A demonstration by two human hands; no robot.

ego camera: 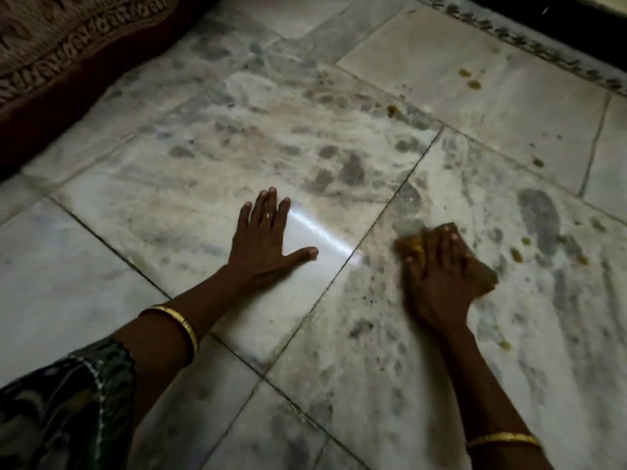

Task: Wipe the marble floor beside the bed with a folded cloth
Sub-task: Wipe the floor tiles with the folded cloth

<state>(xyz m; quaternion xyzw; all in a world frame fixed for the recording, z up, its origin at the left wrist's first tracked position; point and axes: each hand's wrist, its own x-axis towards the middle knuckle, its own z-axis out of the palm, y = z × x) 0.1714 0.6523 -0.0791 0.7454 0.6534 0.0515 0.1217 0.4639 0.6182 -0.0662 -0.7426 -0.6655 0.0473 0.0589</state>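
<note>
The folded cloth point(451, 262) lies flat on the marble floor point(237, 157), pinned under the right hand point(444, 276) — fingers spread and pressing down on it, not curled around it. Its mustard-brown edges show past the fingertips and on the little-finger side of the palm; motion blur softens its outline. It looks soft and limp, likely to bunch or unfold if pushed from one edge, so broad palm pressure over its middle seems the safest hold. Across a tile joint from that grip, on the thumb side, the left hand point(268, 245) rests open and flat on the floor, holding nothing. Yellowish spots point(517, 254) sit just beyond the cloth's outer side. The bed's patterned cover point(61, 42) lies well apart, far beyond the left hand.
</note>
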